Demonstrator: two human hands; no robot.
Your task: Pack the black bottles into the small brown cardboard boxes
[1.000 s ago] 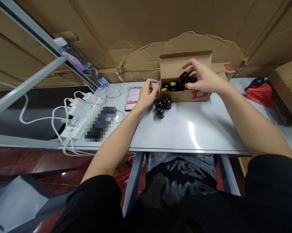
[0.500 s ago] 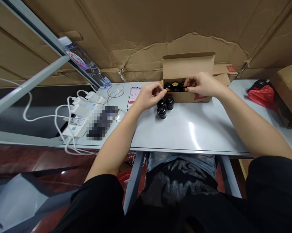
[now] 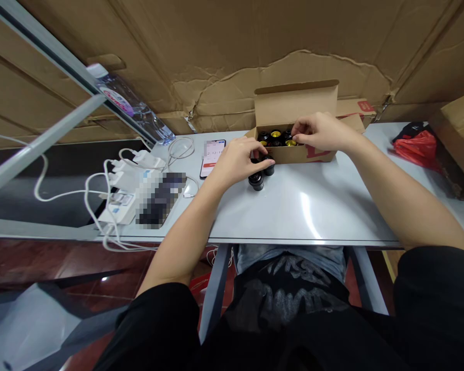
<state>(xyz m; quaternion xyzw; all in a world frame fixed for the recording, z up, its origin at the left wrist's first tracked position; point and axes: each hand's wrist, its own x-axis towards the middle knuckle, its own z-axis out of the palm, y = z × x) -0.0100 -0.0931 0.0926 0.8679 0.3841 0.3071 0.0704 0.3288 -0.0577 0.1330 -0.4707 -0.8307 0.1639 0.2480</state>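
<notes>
An open cardboard box [image 3: 284, 155] at the back of the table holds several black round pieces, some showing yellow insides [image 3: 275, 133]. In front of its left corner stand a few black pieces [image 3: 256, 181]. My left hand [image 3: 241, 159] is over these, thumb and fingers around the black piece [image 3: 269, 167] nearest the box. My right hand [image 3: 316, 133] reaches over the box's front wall, fingertips pinched at a black piece with a yellow inside [image 3: 291, 142].
A lit phone [image 3: 212, 159] lies left of my left hand. Farther left are a white power strip [image 3: 118, 206] with cables and a pixelated object [image 3: 160, 201]. A water bottle [image 3: 133, 105] leans behind. A red bag [image 3: 416, 148] and cardboard box [image 3: 458, 139] sit right.
My left hand has moved down from the box's corner onto the standing black pieces. My right hand stays at the box, where another yellow inside now shows by its fingertips.
</notes>
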